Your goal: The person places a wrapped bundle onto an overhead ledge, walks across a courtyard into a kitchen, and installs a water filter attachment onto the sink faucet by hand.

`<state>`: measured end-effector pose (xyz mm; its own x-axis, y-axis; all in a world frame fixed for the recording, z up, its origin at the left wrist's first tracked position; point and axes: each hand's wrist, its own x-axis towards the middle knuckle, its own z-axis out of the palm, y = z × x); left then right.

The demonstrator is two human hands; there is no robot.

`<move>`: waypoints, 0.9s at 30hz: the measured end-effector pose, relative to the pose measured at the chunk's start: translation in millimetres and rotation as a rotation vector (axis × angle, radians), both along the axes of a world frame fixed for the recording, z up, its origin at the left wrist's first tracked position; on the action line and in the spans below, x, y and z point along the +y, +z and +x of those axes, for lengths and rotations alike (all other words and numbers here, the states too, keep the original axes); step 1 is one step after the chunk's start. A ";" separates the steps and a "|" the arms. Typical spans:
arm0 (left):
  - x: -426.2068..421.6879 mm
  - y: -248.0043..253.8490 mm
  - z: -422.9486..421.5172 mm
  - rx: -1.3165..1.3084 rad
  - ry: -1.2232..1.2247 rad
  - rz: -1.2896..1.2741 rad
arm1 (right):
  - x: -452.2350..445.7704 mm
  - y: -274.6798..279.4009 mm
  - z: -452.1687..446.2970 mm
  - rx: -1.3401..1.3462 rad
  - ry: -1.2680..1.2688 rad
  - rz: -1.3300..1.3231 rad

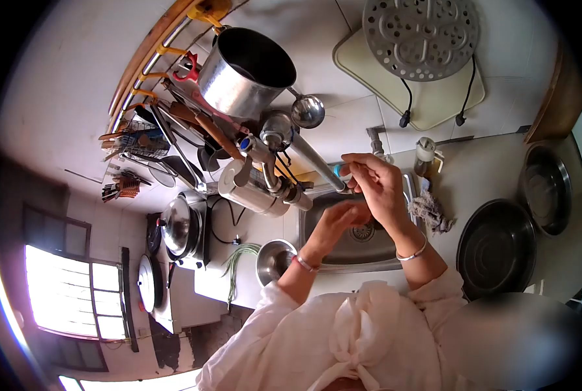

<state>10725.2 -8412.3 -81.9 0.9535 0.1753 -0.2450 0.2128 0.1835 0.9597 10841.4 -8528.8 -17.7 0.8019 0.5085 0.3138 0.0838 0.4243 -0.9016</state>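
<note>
Slanting down over the sink point(390, 242), a metal spout point(318, 161) is seen with its lower end just beside the fingers of the right hand point(377, 189). That hand is held half closed, its fingers bent and gathered; whether the spout is touched or anything is gripped cannot be told. The left hand point(336, 221) is held lower, over the basin near the drain point(362, 232), loosely curled and partly blurred, so its hold cannot be told either. A silver bangle point(413, 251) is worn on the right wrist and a reddish band point(306, 263) on the left.

Beside the spout, a white cylindrical unit point(252, 189) is mounted. Left of the sink, a metal bowl point(275, 260) is set near long green stalks point(237, 264). On the right, a crumpled cloth point(432, 212) and a clear jug point(426, 154) are placed close to the rim, with two dark basins, one nearer point(497, 251) and one farther point(546, 189), beyond. Farther off, a deep pot point(235, 91) and a ladle point(308, 111) are seen by the wall, and a perforated plate point(421, 39) is set before a pale board point(428, 109).
</note>
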 end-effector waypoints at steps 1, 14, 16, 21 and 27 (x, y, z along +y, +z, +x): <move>10.7 -4.5 -19.8 0.072 -0.099 0.172 | 2.3 -1.2 0.3 0.047 0.091 -0.026; 108.5 237.1 -125.5 -0.317 0.342 1.063 | 91.0 19.3 17.5 0.342 0.187 0.169; 131.1 248.8 -93.7 -0.368 0.411 1.179 | 90.3 27.9 25.2 0.334 0.232 0.157; 161.6 225.9 -14.9 -0.294 0.240 0.759 | 84.7 34.3 35.4 0.423 0.328 0.180; 158.4 200.4 37.3 -0.337 -0.268 0.357 | 86.5 44.2 50.5 0.265 0.200 0.095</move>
<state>10762.5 -8253.9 118.6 0.9915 -0.0677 0.1110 -0.1217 -0.1841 0.9753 10891.9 -8442.3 26.5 0.7494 0.6422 0.1614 -0.2412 0.4918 -0.8367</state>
